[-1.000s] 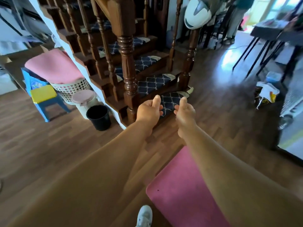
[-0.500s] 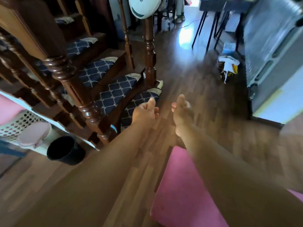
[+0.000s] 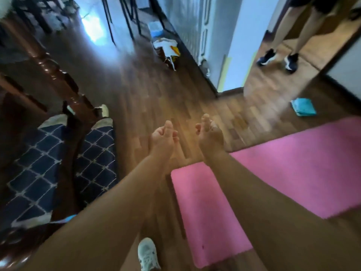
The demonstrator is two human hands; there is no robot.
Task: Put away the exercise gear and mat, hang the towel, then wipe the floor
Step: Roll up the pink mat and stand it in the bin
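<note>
A pink exercise mat (image 3: 293, 169) lies flat on the wooden floor, running from lower centre to the right edge. A folded teal towel (image 3: 303, 106) rests on the floor beyond the mat at the right. My left hand (image 3: 163, 136) and my right hand (image 3: 210, 134) are stretched out side by side above the floor, just past the mat's near corner. Both hold nothing, with fingers loosely curled and thumbs up. My forearms cover part of the mat.
A dark wooden staircase with blue patterned treads (image 3: 48, 173) and a turned newel post (image 3: 64, 83) fills the left. Another person's legs (image 3: 289, 40) stand in a doorway at top right. A bag (image 3: 168, 49) and table legs (image 3: 125, 18) stand farther back. My white shoe (image 3: 147, 255) is below.
The view has swung right: the stairs slid to the left edge, and the towel, doorway and more of the mat came into sight. My hands stay extended and empty.
</note>
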